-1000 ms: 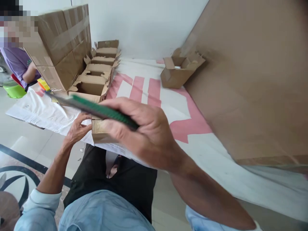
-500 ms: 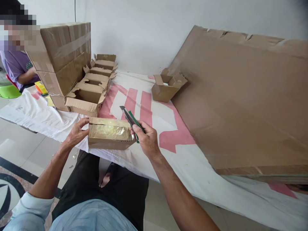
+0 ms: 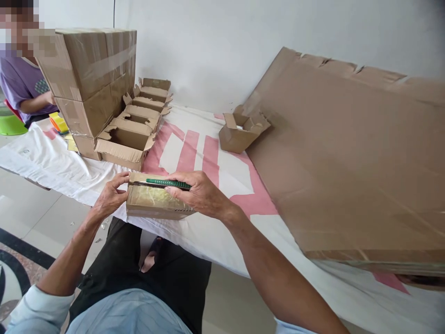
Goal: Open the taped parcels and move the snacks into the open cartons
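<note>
Right in front of me, at the table's near edge, lies a small taped cardboard box (image 3: 149,204). My left hand (image 3: 113,194) grips its left end, fingers on the top corner and side. My right hand (image 3: 198,192) is closed around a green utility knife (image 3: 163,183). The knife lies almost level along the seam on the box's top, its front end pointing left; whether the blade is in the cardboard I cannot tell. Shiny clear tape covers the top below the seam. The box's right end is partly hidden behind my right hand.
Several open cardboard boxes (image 3: 127,139) line up beside a tall stack of taped cartons (image 3: 90,69). Another open box (image 3: 239,137) touches a large cardboard sheet (image 3: 347,171) at right. A red-and-white cloth (image 3: 212,162) covers the table. A person in purple (image 3: 21,88) sits far left.
My right hand has swung the knife from a raised, slanting hold above the box's right end down and left onto the top seam. My left hand stays on the box.
</note>
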A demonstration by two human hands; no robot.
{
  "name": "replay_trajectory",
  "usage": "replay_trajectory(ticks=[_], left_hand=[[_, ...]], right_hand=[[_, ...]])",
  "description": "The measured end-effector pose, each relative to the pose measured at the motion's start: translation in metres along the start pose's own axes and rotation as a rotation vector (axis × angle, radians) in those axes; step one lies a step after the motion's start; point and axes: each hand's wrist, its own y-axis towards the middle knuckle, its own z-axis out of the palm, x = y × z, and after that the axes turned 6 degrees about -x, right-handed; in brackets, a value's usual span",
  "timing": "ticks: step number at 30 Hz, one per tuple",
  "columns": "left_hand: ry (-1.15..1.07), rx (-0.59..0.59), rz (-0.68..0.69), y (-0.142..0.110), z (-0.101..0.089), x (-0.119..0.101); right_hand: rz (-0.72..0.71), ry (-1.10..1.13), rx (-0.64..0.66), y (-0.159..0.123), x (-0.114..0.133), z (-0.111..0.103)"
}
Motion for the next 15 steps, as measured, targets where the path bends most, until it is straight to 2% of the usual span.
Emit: replay_trajectory(ticks=[8,15], left_hand=[[-0.001,0.009,0.020,-0.001,0.002,-0.002],[0.000,0.011,0.032,-0.002,0.002,0.001]], right_hand=[[-0.037,-0.169,0.099,0.020,0.018,-0.009],[-0.059,-0.304,0.148,0.028,0.020,-0.008]])
